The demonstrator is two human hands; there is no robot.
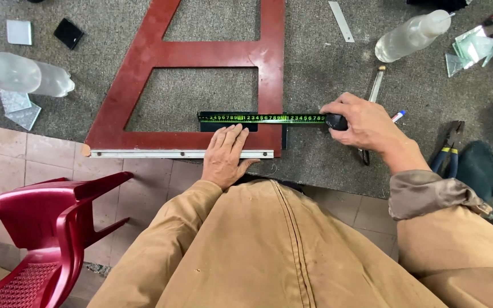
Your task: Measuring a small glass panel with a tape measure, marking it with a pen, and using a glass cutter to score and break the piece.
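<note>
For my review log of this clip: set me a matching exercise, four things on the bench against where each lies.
Things:
1. tape measure
2. pliers
3. black tile
4. red chair

Places:
A. on the floor, lower left
B. far left of the bench top, near the upper edge
C. stretched across the red frame, between both hands
D. right of the right hand, beside a dark cloth

Pairs: 1-C, 2-D, 3-B, 4-A. The left hand lies flat on the frame below the tape.
</note>
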